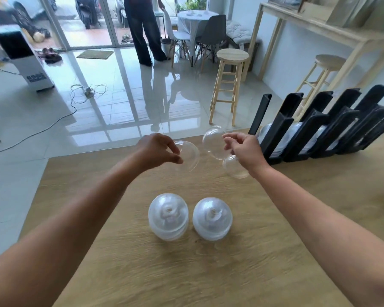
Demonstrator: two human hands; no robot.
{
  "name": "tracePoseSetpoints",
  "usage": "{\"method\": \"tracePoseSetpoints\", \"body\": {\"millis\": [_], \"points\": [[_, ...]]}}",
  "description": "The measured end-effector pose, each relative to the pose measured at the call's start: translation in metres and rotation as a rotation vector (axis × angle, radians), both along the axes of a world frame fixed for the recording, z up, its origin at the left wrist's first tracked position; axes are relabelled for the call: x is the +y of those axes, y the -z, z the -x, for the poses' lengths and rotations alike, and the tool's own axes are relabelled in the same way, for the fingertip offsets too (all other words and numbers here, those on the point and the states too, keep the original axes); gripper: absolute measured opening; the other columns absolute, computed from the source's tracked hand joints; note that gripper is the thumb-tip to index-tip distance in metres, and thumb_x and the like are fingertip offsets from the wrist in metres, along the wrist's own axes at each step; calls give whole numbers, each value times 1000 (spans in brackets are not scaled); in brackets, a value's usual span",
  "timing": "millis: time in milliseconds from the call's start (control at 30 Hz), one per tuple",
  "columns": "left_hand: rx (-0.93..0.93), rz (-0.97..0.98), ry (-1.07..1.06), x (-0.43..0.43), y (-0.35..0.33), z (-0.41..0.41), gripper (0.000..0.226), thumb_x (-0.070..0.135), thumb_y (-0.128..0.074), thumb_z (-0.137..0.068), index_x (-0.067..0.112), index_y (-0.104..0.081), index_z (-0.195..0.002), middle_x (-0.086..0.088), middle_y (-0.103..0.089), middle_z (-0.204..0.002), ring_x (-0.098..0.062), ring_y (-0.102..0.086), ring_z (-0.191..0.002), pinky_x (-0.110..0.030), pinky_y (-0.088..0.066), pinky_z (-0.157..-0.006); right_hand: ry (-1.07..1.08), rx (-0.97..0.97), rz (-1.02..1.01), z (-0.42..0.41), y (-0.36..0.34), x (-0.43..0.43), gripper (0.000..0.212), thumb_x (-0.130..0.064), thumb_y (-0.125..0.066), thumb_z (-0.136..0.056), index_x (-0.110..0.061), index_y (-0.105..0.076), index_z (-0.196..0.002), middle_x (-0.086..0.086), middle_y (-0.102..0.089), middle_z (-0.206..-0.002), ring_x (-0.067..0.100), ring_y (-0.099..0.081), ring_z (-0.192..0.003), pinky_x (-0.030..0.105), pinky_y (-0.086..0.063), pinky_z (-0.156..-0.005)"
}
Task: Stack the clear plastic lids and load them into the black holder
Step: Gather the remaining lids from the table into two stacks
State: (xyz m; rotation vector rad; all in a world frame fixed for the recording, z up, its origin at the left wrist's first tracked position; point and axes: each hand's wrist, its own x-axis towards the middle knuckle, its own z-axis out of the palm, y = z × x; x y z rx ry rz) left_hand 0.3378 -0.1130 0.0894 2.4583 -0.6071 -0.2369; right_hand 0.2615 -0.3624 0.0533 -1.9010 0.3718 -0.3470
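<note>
My left hand (157, 149) pinches one clear dome lid (189, 156) above the far part of the wooden table (208, 273). My right hand (242, 147) holds another clear dome lid (213, 141) by its rim, tilted toward the left one. A further clear lid (234, 167) lies just under my right wrist; whether the hand touches it is unclear. Two stacks of clear lids (168, 217) (212, 219) stand side by side nearer to me. The black holder (319, 127) with slanted slots stands at the table's right, with clear lids in its lower slots.
Beyond the table's far edge is a glossy tiled floor with two wooden stools (230, 85), a cable and power strip (88, 91), and a white box (29, 63). A person (142, 29) stands near a small table with chairs at the back.
</note>
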Motion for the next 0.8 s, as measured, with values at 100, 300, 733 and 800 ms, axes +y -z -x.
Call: {"method": "tracePoseSetpoints", "body": {"millis": [100, 300, 733, 800], "points": [[63, -11, 32, 17, -15, 26, 27, 43, -88, -53, 31, -72, -70, 16, -69, -81, -6, -62, -86, -26, -48, -72, 7, 122, -174, 27, -9, 3, 17, -18, -59, -95, -10, -70, -106, 3, -68, -75, 8, -50, -55, 19, -41, -47], [57, -292, 102, 30, -8, 71, 26, 49, -85, -55, 36, -66, -66, 15, -60, -85, -6, -58, -78, -28, -49, -65, -105, 379, -324, 75, 2, 10, 17, -9, -55, -96, -8, -71, -104, 4, -62, -69, 9, -43, -51, 23, -36, -46], [-22, -455, 77, 35, 23, 98, 50, 55, -82, -59, 36, -56, -97, 13, -46, -101, -10, -49, -84, -27, -37, -63, 40, 413, -74, 113, 59, 35, 22, -11, -54, -92, -13, -67, -110, -6, -58, -72, 7, -47, -57, 19, -38, -51], [5, -413, 70, 41, 31, 99, 65, 56, -82, -56, 36, -49, -107, 11, -44, -109, -12, -50, -87, -28, -38, -63, 44, 331, 18, 116, 61, 35, 25, -21, -59, -92, -15, -64, -116, -4, -60, -80, 7, -55, -68, 21, -48, -66]]}}
